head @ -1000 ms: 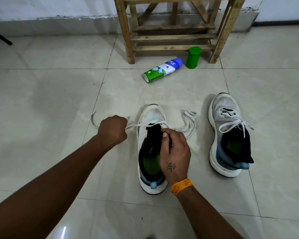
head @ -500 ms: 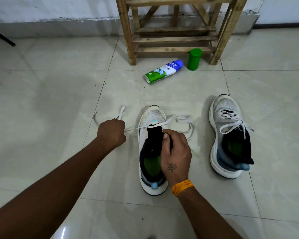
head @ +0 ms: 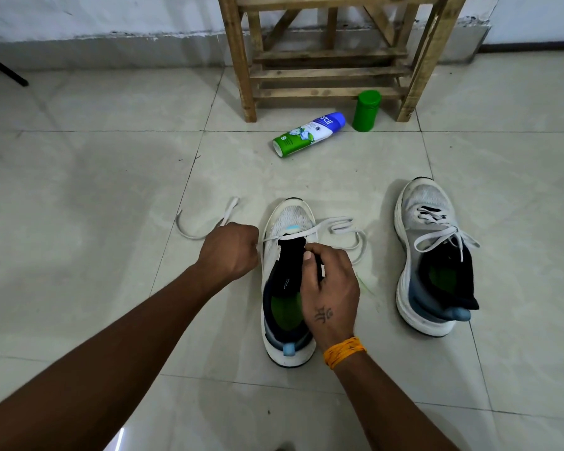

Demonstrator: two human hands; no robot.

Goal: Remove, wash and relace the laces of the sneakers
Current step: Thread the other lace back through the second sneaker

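Two white sneakers stand on the tiled floor. The nearer sneaker (head: 288,222) in the middle has a white lace (head: 339,224) threaded only across its front eyelets; one end loops to the right, the other trails left of my fist. My left hand (head: 230,252) is closed in a fist around that lace just left of the shoe. My right hand (head: 329,284) grips the black tongue and collar of this shoe. The second sneaker (head: 427,255) on the right is laced and tied loosely.
A white, green and blue spray can (head: 308,133) lies on its side beyond the shoes. A green cap (head: 367,110) stands beside it. A wooden rack (head: 332,53) stands against the wall at the back. A black rod (head: 4,68) shows at far left.
My left hand pulled the lace leftward through the front eyelets; the loops on the right side have shortened and more lace lies to the left. My right hand stayed on the shoe.
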